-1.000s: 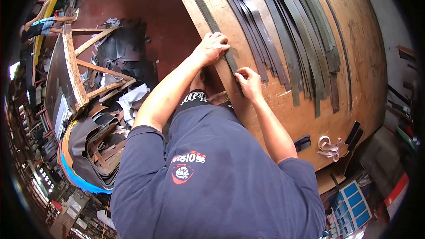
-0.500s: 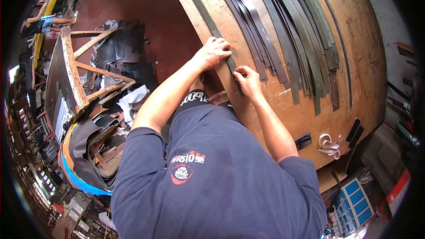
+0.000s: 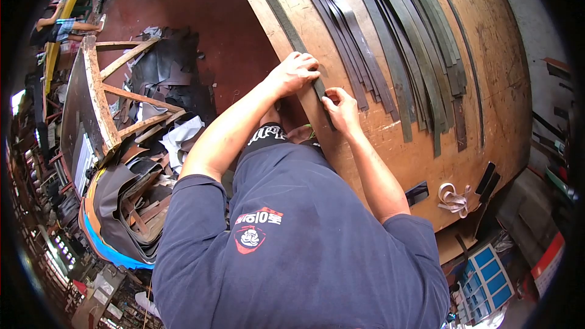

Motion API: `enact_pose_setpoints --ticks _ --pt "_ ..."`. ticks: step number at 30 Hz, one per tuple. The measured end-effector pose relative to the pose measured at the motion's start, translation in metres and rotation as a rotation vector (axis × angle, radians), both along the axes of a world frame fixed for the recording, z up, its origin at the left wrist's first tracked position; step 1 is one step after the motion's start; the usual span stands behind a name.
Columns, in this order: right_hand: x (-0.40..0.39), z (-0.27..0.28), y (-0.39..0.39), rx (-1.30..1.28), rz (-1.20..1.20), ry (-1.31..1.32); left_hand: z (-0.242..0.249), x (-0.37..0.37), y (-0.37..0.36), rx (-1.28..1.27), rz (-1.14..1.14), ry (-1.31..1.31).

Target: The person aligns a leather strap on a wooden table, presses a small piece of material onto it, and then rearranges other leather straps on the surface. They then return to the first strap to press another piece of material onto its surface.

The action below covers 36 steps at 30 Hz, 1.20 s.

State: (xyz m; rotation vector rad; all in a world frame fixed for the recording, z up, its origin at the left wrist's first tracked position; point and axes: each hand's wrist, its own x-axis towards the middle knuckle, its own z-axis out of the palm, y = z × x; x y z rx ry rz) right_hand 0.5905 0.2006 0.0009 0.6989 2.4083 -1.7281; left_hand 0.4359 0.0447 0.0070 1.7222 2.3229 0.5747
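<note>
A long dark strip (image 3: 277, 17) lies along the left edge of the wooden table (image 3: 390, 152). My left hand (image 3: 295, 73) is on this strip, its fingers curled over it near the edge. Just below and to the right, my right hand (image 3: 340, 109) pinches at the strip's right side, thumb and fingertips together. The strip's lower end runs between and past both hands. Further right, several dark strips (image 3: 344, 30) and greenish-black strips (image 3: 420, 48) lie side by side on the table.
A phone-like dark object (image 3: 417, 193), a coiled pale band (image 3: 453, 200) and black pieces (image 3: 487, 179) lie near the table's lower edge. Left are a wooden frame (image 3: 100, 94), a bin of scraps (image 3: 116, 195) and a distant person (image 3: 46, 33). A blue-drawered cabinet (image 3: 487, 274) stands lower right.
My right hand has shifted very slightly up along the strip. My left hand is almost unmoved. The distant person's arm and body have moved a little.
</note>
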Motion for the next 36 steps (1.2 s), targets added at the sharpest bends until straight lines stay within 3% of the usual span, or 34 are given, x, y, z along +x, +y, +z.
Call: enact_pose_setpoints --ticks 36 --pt "0.002 0.009 -0.003 0.081 -0.028 0.011 0.000 0.028 0.003 0.035 0.025 0.020"
